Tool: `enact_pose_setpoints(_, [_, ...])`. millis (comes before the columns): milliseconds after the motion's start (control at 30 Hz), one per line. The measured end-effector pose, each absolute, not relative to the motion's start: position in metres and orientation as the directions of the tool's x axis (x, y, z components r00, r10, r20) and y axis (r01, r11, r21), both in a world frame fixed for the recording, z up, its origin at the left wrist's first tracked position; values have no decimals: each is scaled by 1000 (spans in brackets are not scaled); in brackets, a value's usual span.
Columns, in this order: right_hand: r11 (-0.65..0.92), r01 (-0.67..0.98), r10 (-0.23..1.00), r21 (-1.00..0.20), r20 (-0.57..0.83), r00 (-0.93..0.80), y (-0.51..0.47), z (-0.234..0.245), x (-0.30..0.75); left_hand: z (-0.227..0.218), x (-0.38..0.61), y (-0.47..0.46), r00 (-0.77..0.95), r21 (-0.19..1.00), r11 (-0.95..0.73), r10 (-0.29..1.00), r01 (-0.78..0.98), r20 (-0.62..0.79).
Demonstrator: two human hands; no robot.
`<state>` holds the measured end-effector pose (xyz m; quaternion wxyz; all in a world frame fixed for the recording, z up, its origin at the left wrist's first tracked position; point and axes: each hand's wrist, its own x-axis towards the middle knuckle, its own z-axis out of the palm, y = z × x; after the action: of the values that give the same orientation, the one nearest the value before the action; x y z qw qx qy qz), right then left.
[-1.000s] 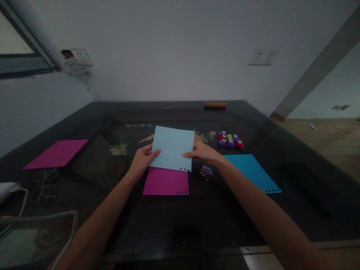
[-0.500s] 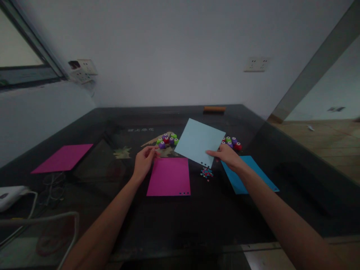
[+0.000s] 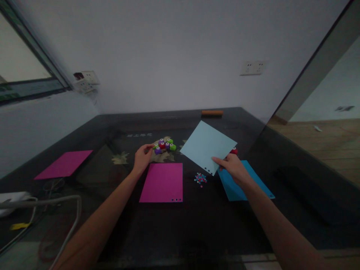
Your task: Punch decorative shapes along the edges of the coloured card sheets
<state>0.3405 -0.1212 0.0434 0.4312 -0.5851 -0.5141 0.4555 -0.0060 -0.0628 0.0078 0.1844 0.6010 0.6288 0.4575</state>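
Swung to the right and turned cornerwise since the first frame, the pale blue sheet [image 3: 206,144] has come off the front pink sheet [image 3: 161,182] and out of the two-handed hold; only the right hand [image 3: 233,167] has it now. From my end I also see that the left hand [image 3: 142,158] has gone over to the left cluster of eyed toys [image 3: 162,145].

On the right, the thumb lies flat on the sheet near its lower right edge, pinching it against fingers mostly tucked underneath. On the left, the fingers are curled with thumb and forefinger close together beside a green toy; I can't tell whether they touch it. The sheet is held above the table [image 3: 168,232], between the left cluster and the blue sheet [image 3: 230,185], just beyond the pile of tiny stars [image 3: 200,178].

I'd judge it very light and fairly stiff, since it spans flat from a one-sided pinch. Its face is probably a little slick, and a hard squeeze could crease it. I'd hold it by a plain edge with a broad, soft pinch, keeping clear of the row of small holes by the near corner, where it is likely weakest.
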Motion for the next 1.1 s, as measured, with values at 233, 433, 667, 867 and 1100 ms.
enact_pose_setpoints(233, [-89,193,995,-977,-81,50,-120,43,343,11,-5,3,-150,722,-55,965,690,217])
enact_pose_setpoints(433, [-85,189,996,-978,-83,19,-121,48,345,14,-2,34,-110,619,47,992,784,64])
enact_pose_setpoints(667, [-76,211,997,-974,-78,1,-122,48,342,22,-5,52,-116,507,109,993,855,-18])
enact_pose_setpoints(867, [-47,205,998,-978,-52,-20,-122,45,342,24,-5,54,-128,465,111,992,878,4])
enact_pose_setpoints(1100, [-49,186,998,-981,-54,-27,-123,48,342,29,0,38,-233,516,128,961,847,145])
